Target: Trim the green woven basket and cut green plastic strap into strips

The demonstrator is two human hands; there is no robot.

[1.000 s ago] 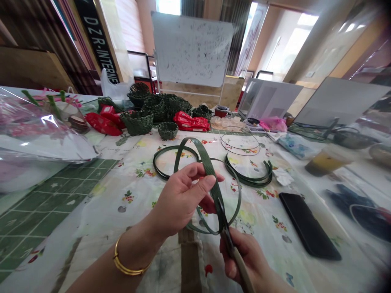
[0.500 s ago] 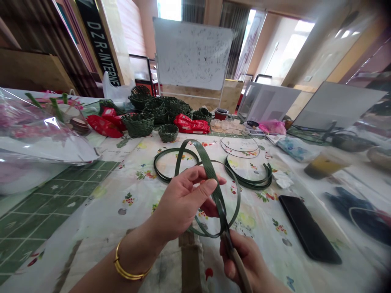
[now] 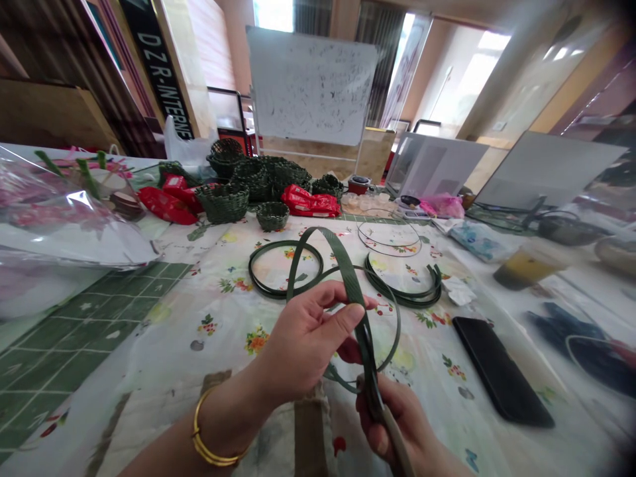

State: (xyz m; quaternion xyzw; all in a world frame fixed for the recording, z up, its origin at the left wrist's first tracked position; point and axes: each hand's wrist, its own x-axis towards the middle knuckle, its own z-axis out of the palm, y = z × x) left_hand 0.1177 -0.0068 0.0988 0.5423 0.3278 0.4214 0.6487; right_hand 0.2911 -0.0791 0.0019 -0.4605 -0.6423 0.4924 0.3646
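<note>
A broad green plastic strap [image 3: 338,248] with a textured surface arches up in front of me. My left hand [image 3: 308,338] pinches it between thumb and fingers, just above where a shiny dark blade meets it. That blade belongs to what looks like scissors [image 3: 392,430] with a brownish handle, though the grip is mostly hidden. My right hand [image 3: 397,414] is closed around them, below and right of the left. A narrower green strip [image 3: 397,331] loops behind both hands.
A coiled green strap [image 3: 251,268] and a bent strap bundle [image 3: 405,298] lie beyond my hands. A black phone [image 3: 501,371] rests to the right. Woven green baskets [image 3: 223,202] and red packets [image 3: 311,201] stand at the back. A drink cup [image 3: 527,268] is at right.
My left hand has shifted slightly right and down along with the strap. The blade overlaps the strap further up, closer to my left fingers. The narrow loop has swung right.
</note>
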